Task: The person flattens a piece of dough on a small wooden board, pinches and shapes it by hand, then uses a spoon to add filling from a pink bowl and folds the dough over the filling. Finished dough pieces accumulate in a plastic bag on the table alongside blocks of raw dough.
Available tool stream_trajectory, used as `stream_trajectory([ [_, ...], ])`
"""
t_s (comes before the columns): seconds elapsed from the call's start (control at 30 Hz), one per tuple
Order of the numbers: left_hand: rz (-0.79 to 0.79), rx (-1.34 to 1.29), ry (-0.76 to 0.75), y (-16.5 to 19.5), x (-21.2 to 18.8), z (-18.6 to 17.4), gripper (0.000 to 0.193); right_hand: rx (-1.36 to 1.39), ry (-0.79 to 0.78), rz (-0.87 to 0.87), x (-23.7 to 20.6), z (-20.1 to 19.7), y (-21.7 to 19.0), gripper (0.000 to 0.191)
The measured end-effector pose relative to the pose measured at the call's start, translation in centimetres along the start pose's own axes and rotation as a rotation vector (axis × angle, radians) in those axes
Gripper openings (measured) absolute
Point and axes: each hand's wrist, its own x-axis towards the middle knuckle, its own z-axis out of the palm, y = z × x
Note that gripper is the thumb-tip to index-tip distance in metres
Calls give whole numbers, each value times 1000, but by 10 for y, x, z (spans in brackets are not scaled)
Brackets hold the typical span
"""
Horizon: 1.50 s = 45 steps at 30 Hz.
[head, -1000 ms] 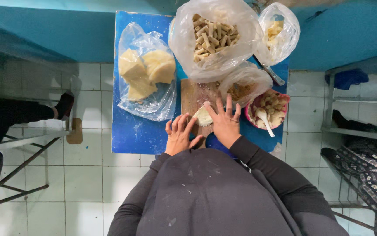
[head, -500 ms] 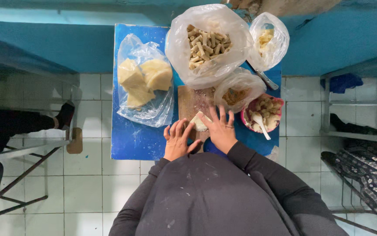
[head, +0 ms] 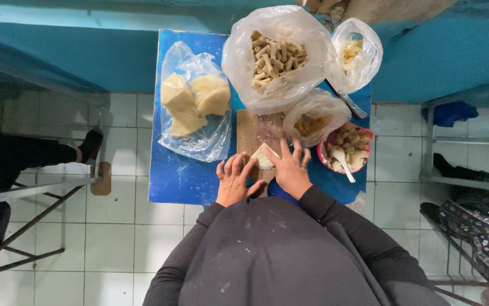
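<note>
My left hand [head: 234, 180] and my right hand [head: 290, 170] rest side by side on a wooden board [head: 254, 131] at the near edge of a small blue table [head: 179, 175]. Between their fingertips lies a pale folded piece of dough wrapper [head: 264, 155], touched by fingers of both hands. A pink bowl [head: 346, 152] of pale filling with a white spoon [head: 343, 162] stands just right of my right hand.
A clear bag of flat yellowish dough pieces [head: 193, 103] lies on the table's left. A large bag of rolled pieces [head: 277, 55] and two smaller bags [head: 355, 52] [head: 313, 117] sit at the back. Another person's dark leg and shoe [head: 29, 153] are at left; a metal rack [head: 468, 181] stands right.
Both hands have stayed on the board around the wrapper, with the fingers shifting slightly over it. The view has drifted a little.
</note>
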Motion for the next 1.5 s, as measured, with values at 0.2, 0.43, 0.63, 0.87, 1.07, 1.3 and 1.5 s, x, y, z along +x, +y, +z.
stream_trajectory([
  [0.2, 16, -56, 10, -4, 1, -4, 62, -215, -25, -144, -13, -10, -7, 50],
  [0.43, -60, -120, 88, -2, 21, -3, 22, -246, 81, -175, -1, -8, -13, 65],
  [0.63, -211, -168, 44, -1, 34, 2, 16, -68, -183, -55, -5, -41, 11, 29],
  [0.87, -256, -95, -16, 5, 39, 14, 15, -30, 134, 451, -29, -106, 86, 38],
  [1.07, -224, -212, -6, 10, 45, 21, 13, 40, -280, 612, -91, -100, 115, 52],
  [1.3, -325, -476, -63, 14, 57, 25, 29, 297, 158, 429, -87, -85, 119, 29],
  [1.5, -402, -602, -31, 25, 59, 19, 27, 170, 320, 255, -65, -106, 118, 23],
])
